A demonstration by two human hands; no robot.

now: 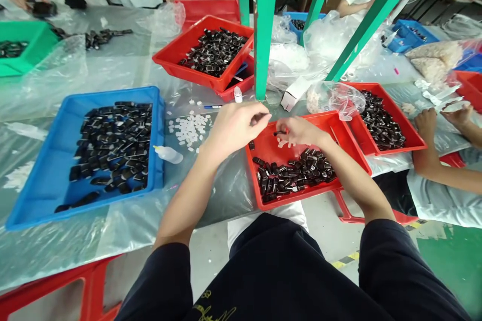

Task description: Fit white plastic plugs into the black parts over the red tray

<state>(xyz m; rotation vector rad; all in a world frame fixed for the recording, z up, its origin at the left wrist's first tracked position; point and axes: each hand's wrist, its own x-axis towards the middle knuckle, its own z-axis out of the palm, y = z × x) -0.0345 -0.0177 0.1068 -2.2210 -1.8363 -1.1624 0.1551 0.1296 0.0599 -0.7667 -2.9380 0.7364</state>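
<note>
My left hand [237, 123] is above the upper left corner of the red tray [289, 138], its fingers curled together. Whatever it may hold is hidden by the fingers. My right hand [301, 131] hovers inside that tray's upper part, slightly blurred, and pinches a small black piece [279, 133] at its fingertips. Below it, many small black pieces [297, 173] with shiny faces lie heaped along the tray's near side. Small pale bits [288, 143] lie under my right hand. White flat pieces [190, 129] are scattered on the table left of my left hand.
A blue tray [48, 160] with black pieces stands left; a squeeze bottle [168, 154] lies beside it. Green posts [261, 35] rise behind my hands. Other red trays [410, 148] stand right and behind. A co-worker's hands [427, 123] are at right; other people sit across the table.
</note>
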